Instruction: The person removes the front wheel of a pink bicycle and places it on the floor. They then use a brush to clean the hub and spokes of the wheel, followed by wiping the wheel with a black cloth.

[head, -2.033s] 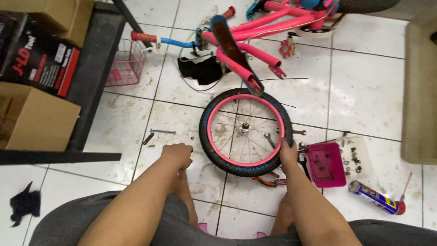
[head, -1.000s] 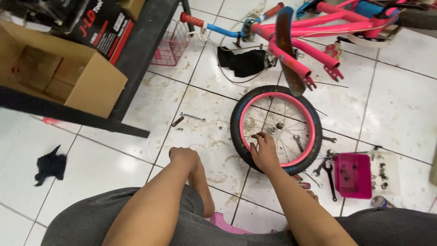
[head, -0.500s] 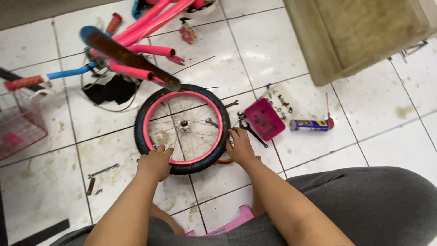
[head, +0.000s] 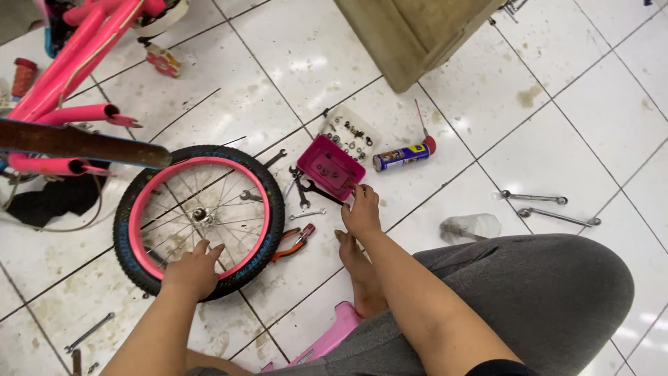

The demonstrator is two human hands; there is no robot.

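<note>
Bicycle wheel [head: 198, 216], black-tyred with a pink rim, is lying flat on the tiled floor [head: 501, 146] beside the pink bike frame [head: 76, 63]. Left hand [head: 193, 268] is resting palm-down on the near edge of the tyre, fingers spread loosely, gripping nothing. Right hand [head: 362, 212] is reaching toward the pink parts tray [head: 330, 167], fingertips just at its corner; whether it is pinching something small is hard to tell. Wrenches [head: 303, 191] and red-handled pliers [head: 292, 242] are lying between wheel and tray, a spray can [head: 402, 157] just beyond.
</note>
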